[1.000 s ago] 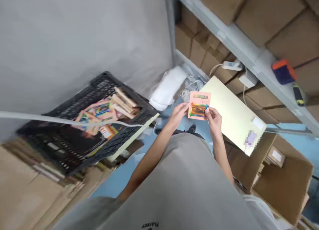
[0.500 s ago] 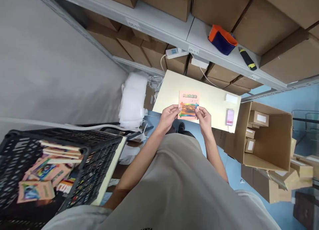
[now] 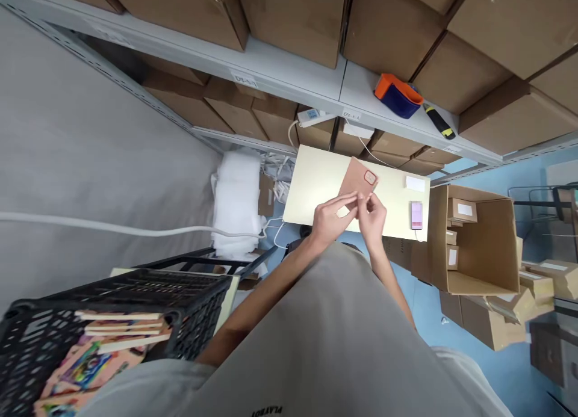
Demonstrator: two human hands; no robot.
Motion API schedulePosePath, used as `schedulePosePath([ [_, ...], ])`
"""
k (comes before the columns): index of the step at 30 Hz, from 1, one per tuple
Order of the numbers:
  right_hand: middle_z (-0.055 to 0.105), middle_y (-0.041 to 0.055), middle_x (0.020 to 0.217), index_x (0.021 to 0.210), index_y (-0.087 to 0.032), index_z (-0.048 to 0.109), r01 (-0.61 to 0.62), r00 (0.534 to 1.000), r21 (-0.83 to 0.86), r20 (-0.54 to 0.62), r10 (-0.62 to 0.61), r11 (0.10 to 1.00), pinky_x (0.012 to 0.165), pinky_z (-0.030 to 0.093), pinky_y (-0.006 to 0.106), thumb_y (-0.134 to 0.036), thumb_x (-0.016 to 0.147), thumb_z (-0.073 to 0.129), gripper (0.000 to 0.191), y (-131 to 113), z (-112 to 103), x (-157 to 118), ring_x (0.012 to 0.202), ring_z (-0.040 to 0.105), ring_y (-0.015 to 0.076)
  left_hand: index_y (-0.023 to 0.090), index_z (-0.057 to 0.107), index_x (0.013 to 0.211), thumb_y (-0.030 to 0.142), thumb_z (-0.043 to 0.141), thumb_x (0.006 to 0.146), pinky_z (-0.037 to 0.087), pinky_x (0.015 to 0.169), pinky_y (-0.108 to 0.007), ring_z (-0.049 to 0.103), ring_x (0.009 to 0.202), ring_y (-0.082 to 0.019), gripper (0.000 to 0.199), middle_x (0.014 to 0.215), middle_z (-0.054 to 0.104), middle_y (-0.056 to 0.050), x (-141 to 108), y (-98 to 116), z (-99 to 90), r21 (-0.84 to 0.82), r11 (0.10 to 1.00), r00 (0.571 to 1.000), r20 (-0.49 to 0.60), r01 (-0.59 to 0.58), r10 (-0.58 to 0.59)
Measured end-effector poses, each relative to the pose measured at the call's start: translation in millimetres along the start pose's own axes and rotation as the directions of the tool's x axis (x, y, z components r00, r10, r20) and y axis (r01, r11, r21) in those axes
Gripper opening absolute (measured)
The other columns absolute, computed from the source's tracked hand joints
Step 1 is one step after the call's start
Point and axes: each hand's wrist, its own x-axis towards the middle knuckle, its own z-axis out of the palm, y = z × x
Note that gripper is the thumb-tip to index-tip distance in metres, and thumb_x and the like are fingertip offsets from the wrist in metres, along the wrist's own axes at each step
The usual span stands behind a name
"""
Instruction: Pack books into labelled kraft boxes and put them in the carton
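Note:
A small pink book (image 3: 356, 177) is held above the pale table, tilted, with its plain side and a red stamp-like mark facing up. My left hand (image 3: 332, 219) and my right hand (image 3: 372, 218) meet at its lower edge, fingertips pinched together. Both hands seem closed on that edge; the fingers hide the lower corner. Beneath and beyond them lies the cream tabletop (image 3: 311, 176). A phone with a pink screen (image 3: 416, 215) and a white label-like piece (image 3: 418, 183) rest at its right end.
A black crate (image 3: 203, 321) with several pink books (image 3: 97, 363) stands at lower left. White foam wrap (image 3: 237, 200) leans by the wall. An open carton (image 3: 497, 242) with small boxes stands right. A shelf (image 3: 289, 56) holds cartons, a tape dispenser (image 3: 400, 96) and a cutter (image 3: 438, 122).
The book has turned from its colourful cover to the plain side and tilted. My left hand has moved right, from the book's left edge to beside my right hand.

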Motion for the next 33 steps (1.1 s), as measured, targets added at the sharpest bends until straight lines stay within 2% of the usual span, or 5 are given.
schedulePosePath([
  [3, 0.085, 0.0080, 0.100, 0.104, -0.021, 0.077, -0.026, 0.999, 0.048, 0.021, 0.025, 0.999, 0.084, 0.064, 0.037, -0.078, 0.096, 0.070, 0.058, -3.1, -4.7, 1.7, 0.094, 0.078, 0.0263, 0.022, 0.085, 0.129, 0.054, 0.088, 0.092, 0.059, 0.124, -0.052, 0.079, 0.131, -0.033, 0.050, 0.142, 0.081, -0.013, 8.4, -14.7, -27.1, -0.070, 0.989, 0.988, -0.074, 0.133, -0.138],
  [9, 0.088, 0.0123, 0.119, 0.115, -0.022, 0.082, -0.151, 0.982, 0.160, 0.139, 0.129, 0.976, 0.099, 0.068, 0.046, -0.076, 0.091, 0.079, 0.059, -8.0, 3.4, -6.1, 0.112, 0.083, 0.0330, 0.015, 0.089, 0.112, 0.080, 0.092, 0.077, 0.062, 0.116, -0.055, 0.083, 0.116, -0.036, 0.073, 0.119, 0.087, -0.016, 15.0, -40.0, -61.6, -0.457, 0.682, 0.820, 0.364, 0.571, -0.442],
  [13, 0.089, 0.0124, 0.121, 0.115, -0.022, 0.083, -0.183, 0.975, 0.170, 0.157, 0.157, 0.968, 0.101, 0.069, 0.049, -0.077, 0.089, 0.081, 0.061, -5.2, 19.7, -10.4, 0.118, 0.082, 0.0348, 0.016, 0.090, 0.102, 0.074, 0.103, 0.064, 0.065, 0.108, -0.049, 0.084, 0.104, -0.033, 0.071, 0.106, 0.088, -0.014, 12.3, -42.7, -69.8, -0.488, 0.623, 0.791, 0.347, 0.611, -0.504],
  [24, 0.079, 0.0176, 0.148, 0.134, -0.022, 0.080, -0.051, 0.996, -0.028, 0.069, 0.053, 0.998, 0.118, 0.062, 0.056, -0.079, 0.094, 0.075, 0.069, -5.5, 46.8, 2.6, 0.140, 0.074, 0.0352, 0.018, 0.092, 0.107, 0.058, 0.096, 0.079, 0.071, 0.100, -0.049, 0.085, 0.105, -0.033, 0.049, 0.111, 0.089, -0.011, 15.8, -35.1, -67.6, -0.369, 0.858, 0.892, -0.135, 0.358, -0.431],
  [33, 0.080, 0.0043, 0.086, 0.107, -0.022, 0.081, -0.028, 0.986, 0.082, 0.164, 0.014, 0.996, 0.076, 0.065, 0.036, -0.077, 0.098, 0.070, 0.057, -6.7, 28.0, 18.8, 0.079, 0.074, 0.0226, 0.026, 0.092, 0.104, 0.049, 0.095, 0.082, 0.064, 0.116, -0.053, 0.082, 0.118, -0.033, 0.031, 0.128, 0.086, -0.011, 18.8, -9.3, -38.2, -0.186, 0.959, 0.977, 0.022, 0.213, -0.212],
])
